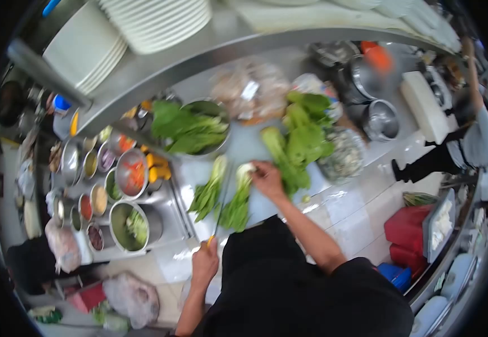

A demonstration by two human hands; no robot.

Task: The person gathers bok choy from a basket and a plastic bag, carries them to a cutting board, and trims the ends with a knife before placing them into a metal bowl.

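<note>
My left hand (204, 259) is closed around the yellow handle of a knife (219, 210). Its long thin blade points away from me, between two pieces of bok choy. The fingers of my right hand (267, 181) are on the pale base of one bok choy (238, 199), whose leaves point toward me. To the left of the blade lies another bok choy (206, 194). Larger leafy greens (300, 140) lie on the right of the white cutting board (247, 147). At the back left, a metal bowl (220, 112) holds more leafy greens (179, 129).
Left of the board stand several metal containers, among them one with shredded carrot (134, 175) and one with cut greens (134, 230). A plastic bag (249, 84) lies behind. Stacked white plates (154, 22) occupy the overhead shelf (160, 66). A person (468, 140) stands at far right.
</note>
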